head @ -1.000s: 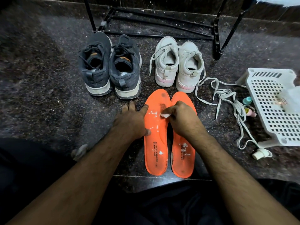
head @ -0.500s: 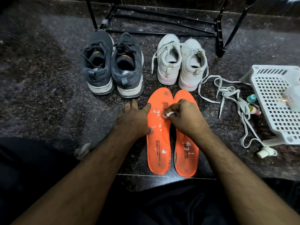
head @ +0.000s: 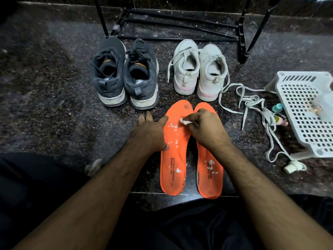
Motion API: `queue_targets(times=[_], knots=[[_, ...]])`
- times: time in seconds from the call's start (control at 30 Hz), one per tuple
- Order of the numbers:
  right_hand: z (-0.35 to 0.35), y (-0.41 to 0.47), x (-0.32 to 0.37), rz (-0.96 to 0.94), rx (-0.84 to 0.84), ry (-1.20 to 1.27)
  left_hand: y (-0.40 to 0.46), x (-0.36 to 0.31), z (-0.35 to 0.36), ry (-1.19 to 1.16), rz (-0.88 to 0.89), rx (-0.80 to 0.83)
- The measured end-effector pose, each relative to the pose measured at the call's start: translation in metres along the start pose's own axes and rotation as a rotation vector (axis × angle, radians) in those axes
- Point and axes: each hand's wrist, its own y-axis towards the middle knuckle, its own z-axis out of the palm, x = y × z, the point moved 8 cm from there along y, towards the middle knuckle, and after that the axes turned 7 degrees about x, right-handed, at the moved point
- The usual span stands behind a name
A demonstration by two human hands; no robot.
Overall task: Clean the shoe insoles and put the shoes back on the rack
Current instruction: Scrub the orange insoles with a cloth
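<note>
Two orange insoles lie side by side on the dark stone floor, the left insole (head: 173, 165) and the right insole (head: 210, 179), both flecked with white crumbs. My right hand (head: 205, 129) pinches a small white wad (head: 184, 121) against the upper part of the left insole. My left hand (head: 149, 134) lies flat on the floor with straight fingers, its thumb and forefinger holding down the left insole's edge. Beyond the insoles stand a pair of dark grey sneakers (head: 126, 74) and a pair of white sneakers (head: 200, 69). The black metal shoe rack (head: 180, 24) stands behind them.
A white perforated plastic basket (head: 304, 112) lies tipped at the right, with small bottles (head: 278, 114) beside it. Loose white laces (head: 255, 109) trail from the white sneakers toward a small white cap (head: 292, 167). A floor step edge runs just below the insoles.
My right hand has slid the white wad slightly up and left along the left insole. The left hand stays in place. The camera has tilted a little, shifting the scene down.
</note>
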Motion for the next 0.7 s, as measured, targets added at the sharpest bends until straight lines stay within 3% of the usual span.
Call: queue_targets(times=[0.17, 0.33, 0.53, 0.7], knots=[[0.016, -0.002, 0.006, 0.009, 0.192, -0.088, 0.001, 0.001, 0.000, 0.002, 0.000, -0.006], [-0.001, -0.001, 0.003, 0.017, 0.000, -0.015, 0.000, -0.001, -0.002, 0.000, 0.000, -0.002], [0.015, -0.002, 0.003, 0.015, 0.197, -0.070, -0.001, -0.001, -0.002, -0.001, -0.002, 0.000], [0.000, -0.001, 0.007, -0.022, -0.056, 0.002, -0.001, -0.003, -0.003, -0.001, 0.005, -0.011]])
